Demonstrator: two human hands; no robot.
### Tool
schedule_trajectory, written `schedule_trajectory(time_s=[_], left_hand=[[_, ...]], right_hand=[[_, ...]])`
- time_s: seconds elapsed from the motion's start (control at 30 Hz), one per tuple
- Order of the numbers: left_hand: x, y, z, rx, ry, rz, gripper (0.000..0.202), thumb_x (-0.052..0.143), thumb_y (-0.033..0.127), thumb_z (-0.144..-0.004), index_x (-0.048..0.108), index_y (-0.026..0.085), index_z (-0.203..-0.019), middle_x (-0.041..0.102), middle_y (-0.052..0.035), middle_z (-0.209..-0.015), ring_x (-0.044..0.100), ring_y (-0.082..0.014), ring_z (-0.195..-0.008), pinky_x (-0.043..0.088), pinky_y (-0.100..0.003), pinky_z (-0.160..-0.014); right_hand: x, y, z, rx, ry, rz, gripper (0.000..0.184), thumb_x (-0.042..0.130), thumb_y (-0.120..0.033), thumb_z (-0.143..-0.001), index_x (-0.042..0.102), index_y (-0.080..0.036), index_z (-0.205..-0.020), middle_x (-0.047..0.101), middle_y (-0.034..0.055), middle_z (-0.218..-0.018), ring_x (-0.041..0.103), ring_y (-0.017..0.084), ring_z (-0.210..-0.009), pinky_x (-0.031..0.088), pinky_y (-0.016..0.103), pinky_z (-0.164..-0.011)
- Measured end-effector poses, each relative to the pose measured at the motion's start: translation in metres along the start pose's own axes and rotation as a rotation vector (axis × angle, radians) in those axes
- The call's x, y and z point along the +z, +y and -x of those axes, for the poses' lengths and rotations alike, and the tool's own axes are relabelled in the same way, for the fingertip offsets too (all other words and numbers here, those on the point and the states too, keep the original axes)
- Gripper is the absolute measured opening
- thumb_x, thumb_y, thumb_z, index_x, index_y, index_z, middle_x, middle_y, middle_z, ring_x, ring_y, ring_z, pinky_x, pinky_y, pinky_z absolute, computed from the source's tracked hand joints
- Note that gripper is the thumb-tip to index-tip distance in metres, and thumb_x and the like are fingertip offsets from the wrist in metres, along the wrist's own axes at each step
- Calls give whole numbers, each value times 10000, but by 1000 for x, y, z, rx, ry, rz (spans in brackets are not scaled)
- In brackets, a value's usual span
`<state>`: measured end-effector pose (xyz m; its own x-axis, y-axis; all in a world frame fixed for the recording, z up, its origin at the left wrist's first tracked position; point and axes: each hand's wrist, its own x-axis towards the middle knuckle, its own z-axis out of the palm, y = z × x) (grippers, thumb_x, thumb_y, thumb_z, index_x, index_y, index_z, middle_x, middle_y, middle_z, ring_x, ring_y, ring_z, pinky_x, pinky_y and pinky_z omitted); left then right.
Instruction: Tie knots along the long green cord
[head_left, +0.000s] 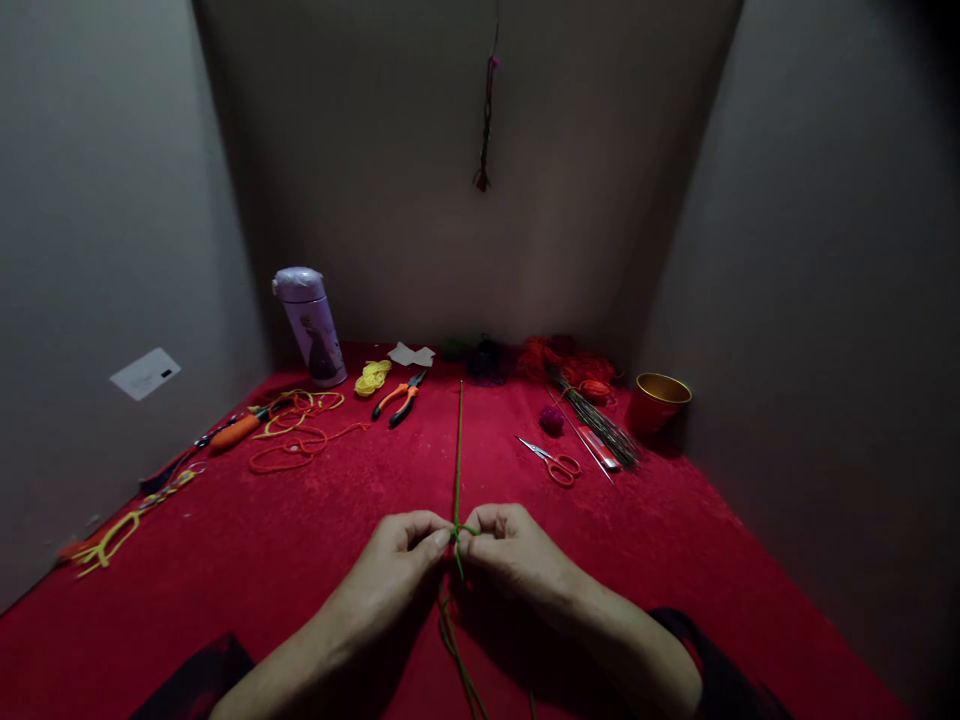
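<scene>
A green cord (459,450) runs straight from a small pin at the far side of the red cloth down to my two hands. My left hand (409,545) pinches it between thumb and forefinger at a small crossing of strands. Just to the right, my right hand (506,540) is closed on the same green cord, with a short loop showing at its fingertips. A green end sticks out below the fingers. Longer loose cords (454,640), greenish brown, trail toward me across the cloth. The exact knot between the fingertips is too small to make out.
Orange-handled pliers (401,398), yellow yarn (373,377) and a purple flask (311,325) stand or lie back left. Red-handled scissors (551,462), a purple yarn ball (551,420), a bundle of thin sticks (600,425) and a red cup (656,405) lie right. Walls enclose three sides.
</scene>
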<state>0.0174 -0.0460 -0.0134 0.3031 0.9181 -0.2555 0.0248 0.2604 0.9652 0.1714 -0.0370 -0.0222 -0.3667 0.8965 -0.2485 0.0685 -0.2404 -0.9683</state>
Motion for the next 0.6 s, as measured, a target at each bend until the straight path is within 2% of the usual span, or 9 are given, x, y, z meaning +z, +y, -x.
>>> schedule_trajectory(time_s=[0.2, 0.37, 0.5, 0.6], left_hand=[[-3, -2, -3, 17, 67, -55, 340, 651, 439, -679, 622, 102, -651, 490, 24, -525, 359, -64, -459, 254, -195, -451], [-4, -9, -7, 11, 63, -27, 298, 682, 393, -652, 607, 105, -634, 530, 7, -528, 428, -83, -483, 294, -203, -474], [-5, -10, -9, 9, 96, -19, 275, 670, 375, -673, 586, 114, -652, 521, 20, -518, 428, -72, -460, 294, -194, -457], [-4, -7, -8, -29, 103, 6, 274, 648, 386, -691, 560, 131, -645, 489, 42, -463, 362, -47, -377, 234, -178, -390]], right_hand=[[1, 3, -1, -4, 7, 47, 269, 637, -349, -682, 459, -165, -600, 410, -66, -465, 331, 47, -413, 201, 185, -407], [1, 7, -2, -72, 35, 148, 257, 599, -325, -723, 448, -164, -594, 407, -56, -493, 344, 58, -448, 230, 182, -418], [2, -2, 8, -221, 123, 428, 256, 496, -304, -828, 502, -149, -624, 498, -14, -564, 418, 83, -527, 270, 191, -461], [11, 1, 29, -337, 181, 657, 253, 413, -241, -876, 501, -159, -654, 504, -9, -562, 413, 87, -503, 261, 210, -467]])
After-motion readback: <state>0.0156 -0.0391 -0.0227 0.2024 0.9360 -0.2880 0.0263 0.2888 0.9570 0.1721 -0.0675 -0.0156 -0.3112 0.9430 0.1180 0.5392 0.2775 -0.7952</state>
